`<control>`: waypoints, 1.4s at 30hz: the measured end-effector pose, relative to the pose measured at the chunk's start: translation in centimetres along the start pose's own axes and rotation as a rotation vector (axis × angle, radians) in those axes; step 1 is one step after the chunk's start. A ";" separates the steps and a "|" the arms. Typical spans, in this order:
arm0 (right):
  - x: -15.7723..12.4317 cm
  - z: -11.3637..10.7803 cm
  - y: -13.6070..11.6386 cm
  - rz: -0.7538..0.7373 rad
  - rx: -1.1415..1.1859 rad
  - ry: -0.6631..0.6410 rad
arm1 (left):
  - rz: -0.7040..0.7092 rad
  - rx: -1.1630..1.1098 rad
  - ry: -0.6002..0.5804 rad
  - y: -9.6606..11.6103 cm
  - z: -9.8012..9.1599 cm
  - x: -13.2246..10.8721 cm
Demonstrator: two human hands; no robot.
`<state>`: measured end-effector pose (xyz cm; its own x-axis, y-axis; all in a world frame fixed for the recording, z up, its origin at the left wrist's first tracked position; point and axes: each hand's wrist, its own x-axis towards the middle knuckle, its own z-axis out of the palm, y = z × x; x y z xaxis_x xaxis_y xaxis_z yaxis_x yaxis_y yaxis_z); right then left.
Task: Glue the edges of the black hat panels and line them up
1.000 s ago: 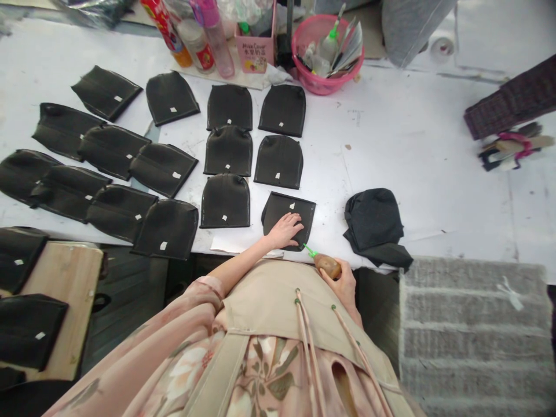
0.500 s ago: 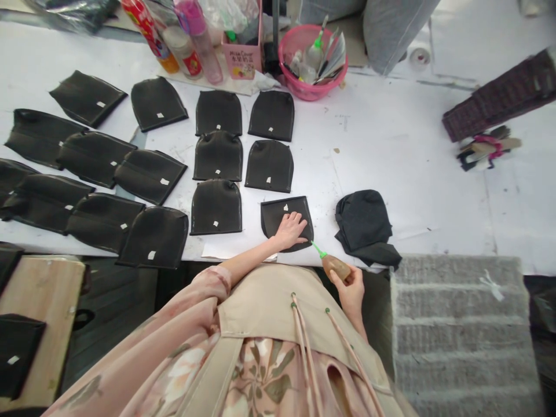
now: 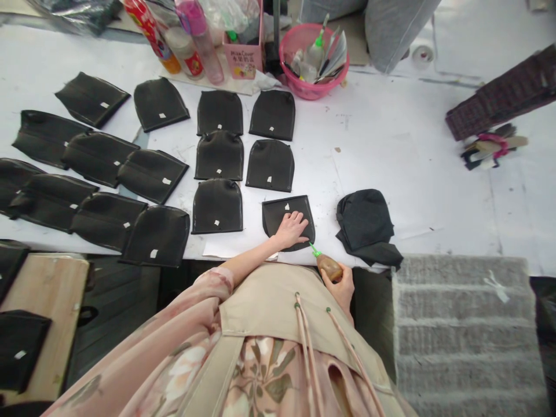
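Observation:
My left hand (image 3: 292, 229) lies with fingers spread on a black fabric piece (image 3: 274, 215) at the table's front edge; a small white tag shows near the piece's top. In my right hand (image 3: 341, 285) is a squeeze bottle (image 3: 329, 267) of brown liquid, its green nozzle pointing up-left at the piece's lower right edge. Whether the tip touches the fabric is too small to tell. To the right lies a crumpled black cloth (image 3: 365, 223). Left of my hands is a similar black piece (image 3: 217, 207) with a white tag.
Several more black pieces (image 3: 154, 236) cover the table's left side. A pink basket (image 3: 313, 90) and bottles (image 3: 204, 52) stand at the back. A dark patterned box-like object (image 3: 499, 95) lies at the right, above some clips (image 3: 493, 147). Grey striped cloth (image 3: 464, 330) is at the lower right.
My right hand and the bottle have moved slightly left, bringing the nozzle a little left along the piece's lower right edge. My left hand stays in place on the fabric.

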<state>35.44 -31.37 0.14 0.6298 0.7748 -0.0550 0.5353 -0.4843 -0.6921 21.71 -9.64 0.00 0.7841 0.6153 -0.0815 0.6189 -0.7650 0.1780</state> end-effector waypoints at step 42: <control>-0.4 -0.5 -0.9 -0.102 -0.094 0.005 | 0.070 -0.147 -0.017 -2.0 0.7 -0.8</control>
<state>35.02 -31.42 1.11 0.5721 0.8200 0.0163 0.6470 -0.4391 -0.6233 19.85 -8.77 -0.92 0.8265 0.5573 -0.0799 0.5501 -0.7692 0.3252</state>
